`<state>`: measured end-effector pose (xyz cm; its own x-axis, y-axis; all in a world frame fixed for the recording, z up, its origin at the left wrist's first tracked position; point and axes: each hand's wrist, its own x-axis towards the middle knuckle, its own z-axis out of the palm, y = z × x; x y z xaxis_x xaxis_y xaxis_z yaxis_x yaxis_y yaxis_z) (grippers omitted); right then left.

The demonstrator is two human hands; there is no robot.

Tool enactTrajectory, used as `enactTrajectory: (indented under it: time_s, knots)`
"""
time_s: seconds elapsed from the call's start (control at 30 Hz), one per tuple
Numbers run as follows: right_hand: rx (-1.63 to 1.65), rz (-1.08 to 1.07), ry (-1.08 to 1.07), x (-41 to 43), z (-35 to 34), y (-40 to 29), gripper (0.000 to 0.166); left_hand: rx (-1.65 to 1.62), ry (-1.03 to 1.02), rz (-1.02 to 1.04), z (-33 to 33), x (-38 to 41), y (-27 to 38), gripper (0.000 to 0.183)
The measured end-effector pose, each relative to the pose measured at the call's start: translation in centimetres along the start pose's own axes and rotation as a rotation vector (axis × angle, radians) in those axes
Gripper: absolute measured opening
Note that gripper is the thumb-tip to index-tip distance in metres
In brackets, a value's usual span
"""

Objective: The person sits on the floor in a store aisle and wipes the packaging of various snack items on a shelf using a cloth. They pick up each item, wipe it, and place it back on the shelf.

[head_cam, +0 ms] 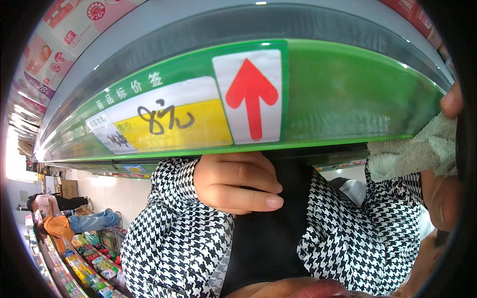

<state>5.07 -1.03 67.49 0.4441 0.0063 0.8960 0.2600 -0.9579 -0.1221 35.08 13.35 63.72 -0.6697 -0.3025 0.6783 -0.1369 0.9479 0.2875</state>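
Observation:
Across the view runs a shelf edge with a green price strip under a clear plastic cover. A paper price label in it bears handwriting, beside a white card with a red arrow. Just below the strip is my left hand, its fingers loosely curled together in front of my chest. Nothing shows in them; the thumb and upper part of the hand are hidden by the strip. At the far right my right hand grips a pale grey-green cloth, which lies against the strip's lower edge. The picture's rim cuts this hand off.
Pink and white product packs stand on the shelf at upper left. A grey shelf surface curves along the top. Lower left, a person in an orange top and another in pink stand near goods racks. Behind them is a cardboard box.

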Motion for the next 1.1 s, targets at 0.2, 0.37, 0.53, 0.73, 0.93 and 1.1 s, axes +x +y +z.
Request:
enactTrajectory:
  time_s: [0.2,0.37,0.53,0.73,0.93,1.1]
  knots:
    - [-0.073,0.050,-0.047,0.1,-1.6,-1.0,0.057,-0.039,0.031,0.062,0.0,-0.7,-0.9,0.027]
    - [-0.071,0.059,-0.057,0.2,-1.7,-0.7,0.058,0.012,0.101,0.076,0.4,-1.1,-1.1,0.026]
    - [-0.090,0.065,-0.047,0.4,-2.1,-0.8,0.059,0.015,0.118,0.077,0.3,-1.1,-1.3,0.025]
    - [-0.088,0.057,-0.049,0.5,-2.0,-0.8,0.060,0.012,0.155,0.101,0.5,-1.0,-1.8,0.023]
    - [-0.099,0.055,-0.028,0.1,-2.1,-0.8,0.061,0.007,0.177,0.119,0.5,-0.8,-2.2,0.021]
    - [-0.115,0.048,-0.019,-0.2,-2.2,-1.1,0.061,0.014,0.157,0.161,-0.1,-0.7,-2.9,0.023]
